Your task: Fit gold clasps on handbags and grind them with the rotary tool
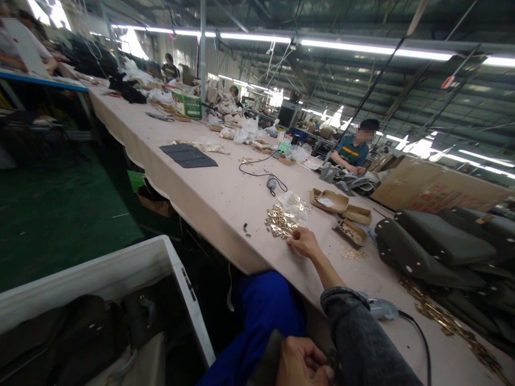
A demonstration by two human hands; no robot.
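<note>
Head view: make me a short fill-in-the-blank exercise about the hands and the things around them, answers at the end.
1. The right hand is at a pile of ____-coloured metal pieces.
2. The left hand holds a dark piece beside ____ trousers.
3. The floor is ____.
4. The bin is on the picture's ____ side.

Missing words: gold; blue; green; left.

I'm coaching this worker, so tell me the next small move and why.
Probably pinch a single piece from the gold-coloured metal pieces with the right hand: its fingertips are right at the pile's near edge, while the left hand is down by the dark material over the blue trousers. Whether the right fingertips already grip one is too small to tell.
</note>
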